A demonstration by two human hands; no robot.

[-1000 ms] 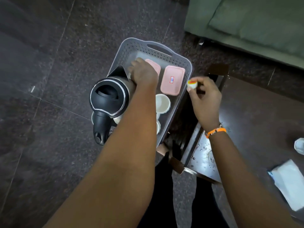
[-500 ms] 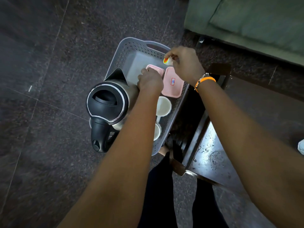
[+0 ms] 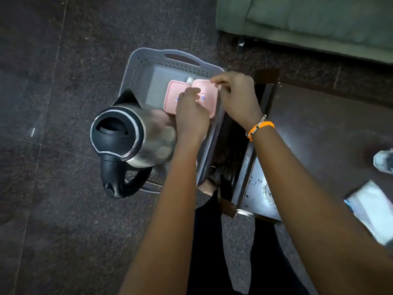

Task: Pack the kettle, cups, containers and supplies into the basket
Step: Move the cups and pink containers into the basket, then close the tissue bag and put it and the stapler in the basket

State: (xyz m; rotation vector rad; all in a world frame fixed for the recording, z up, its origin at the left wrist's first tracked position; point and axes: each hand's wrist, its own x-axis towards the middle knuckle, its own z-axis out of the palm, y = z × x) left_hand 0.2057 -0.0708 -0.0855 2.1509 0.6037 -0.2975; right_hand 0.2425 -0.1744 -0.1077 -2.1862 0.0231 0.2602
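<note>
A grey perforated basket (image 3: 146,67) stands on the dark floor. At its near left stands a steel kettle (image 3: 153,135) with a black lid and handle. Two pink lidded containers (image 3: 171,96) lie side by side at its right. A small white item (image 3: 190,79) lies at their far edge. My left hand (image 3: 191,116) rests on the pink lids with bent fingers. My right hand (image 3: 236,96) hovers over the basket's right rim, fingers loosely curled, with nothing seen in them. The cups are hidden under my left forearm.
A dark wooden table (image 3: 308,128) stands right of the basket, touching its side. On it lie a white packet (image 3: 371,209) and a pale object (image 3: 383,160) at the frame edge. A green sofa (image 3: 308,20) fills the far right. My legs stand below the basket.
My right hand carried the small item over the basket, let it go by the containers and drew back to the right. My left hand slid along the pink lids.
</note>
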